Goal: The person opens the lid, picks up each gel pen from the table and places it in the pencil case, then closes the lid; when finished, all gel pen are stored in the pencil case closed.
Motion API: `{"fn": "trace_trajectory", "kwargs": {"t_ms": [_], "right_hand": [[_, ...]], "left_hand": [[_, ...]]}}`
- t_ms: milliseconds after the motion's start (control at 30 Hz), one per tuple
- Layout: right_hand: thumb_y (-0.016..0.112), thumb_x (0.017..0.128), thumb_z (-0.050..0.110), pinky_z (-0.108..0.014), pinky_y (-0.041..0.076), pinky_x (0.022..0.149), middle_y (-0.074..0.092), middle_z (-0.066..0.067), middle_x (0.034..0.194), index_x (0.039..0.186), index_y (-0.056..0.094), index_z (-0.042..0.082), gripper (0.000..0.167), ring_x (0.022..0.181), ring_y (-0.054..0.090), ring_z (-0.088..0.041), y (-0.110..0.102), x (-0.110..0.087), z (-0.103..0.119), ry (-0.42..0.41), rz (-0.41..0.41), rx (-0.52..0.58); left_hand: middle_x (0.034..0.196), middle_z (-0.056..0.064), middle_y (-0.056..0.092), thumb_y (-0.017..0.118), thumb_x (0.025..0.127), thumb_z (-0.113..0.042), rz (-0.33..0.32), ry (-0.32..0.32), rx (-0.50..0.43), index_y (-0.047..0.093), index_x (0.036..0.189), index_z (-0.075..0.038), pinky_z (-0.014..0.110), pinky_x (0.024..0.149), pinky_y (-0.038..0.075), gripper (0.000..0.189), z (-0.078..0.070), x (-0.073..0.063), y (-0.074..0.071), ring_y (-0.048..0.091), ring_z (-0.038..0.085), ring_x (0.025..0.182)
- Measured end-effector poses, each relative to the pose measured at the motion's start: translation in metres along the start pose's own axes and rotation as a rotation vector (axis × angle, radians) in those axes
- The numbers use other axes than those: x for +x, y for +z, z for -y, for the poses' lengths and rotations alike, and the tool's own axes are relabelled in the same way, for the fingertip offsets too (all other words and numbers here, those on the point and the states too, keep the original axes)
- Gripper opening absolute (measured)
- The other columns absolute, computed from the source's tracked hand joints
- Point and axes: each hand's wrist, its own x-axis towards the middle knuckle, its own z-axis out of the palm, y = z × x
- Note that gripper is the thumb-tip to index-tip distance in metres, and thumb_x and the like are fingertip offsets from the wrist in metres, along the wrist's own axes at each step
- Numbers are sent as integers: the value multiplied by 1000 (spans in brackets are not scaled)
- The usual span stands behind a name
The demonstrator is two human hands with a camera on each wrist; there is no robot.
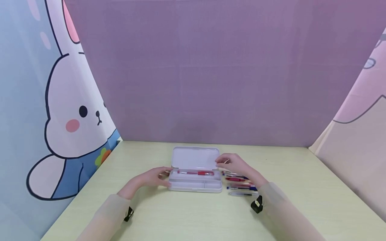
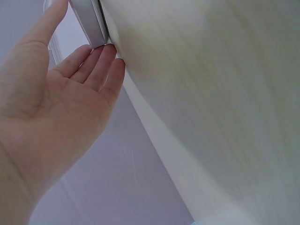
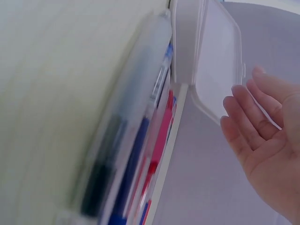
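A white pencil case lies on the table with its lid raised behind its base. One red pen sits in the long back compartment; smaller compartments lie in front. At the case's left end, my left hand touches it with extended fingers near the back corner and the thumb farther forward. My right hand is by the lid's right edge, its fingers loosely bent. In the right wrist view, the fingertips overlap the lid's edge; whether they touch is unclear.
Several pens, with red, blue and clear barrels, lie side by side on the table right of the case, partly below my right forearm. A purple cloth panel stands along the back edge of the table. Printed curtains hang at both sides.
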Motion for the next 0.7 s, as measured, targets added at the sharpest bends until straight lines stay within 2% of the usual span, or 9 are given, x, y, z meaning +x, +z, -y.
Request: {"fn": "trace_trajectory", "kwargs": {"t_ms": [467, 700], "right_hand": [[62, 90, 30, -33, 53, 84, 69, -4, 103, 108, 67, 7, 30, 94, 63, -17, -32, -25, -24, 76, -81, -29], [63, 90, 29, -35, 55, 80, 69, -6, 100, 107, 67, 4, 30, 90, 63, -18, -41, -39, -37, 78, -114, -84]], "left_hand": [[140, 23, 43, 72, 82, -26, 8, -18, -12, 39, 139, 2, 52, 105, 37, 72, 1, 2, 2, 46, 39, 124], [139, 21, 45, 73, 82, -28, -2, -8, 10, 41, 139, 0, 52, 103, 39, 71, 2, 3, 2, 47, 37, 123]]}}
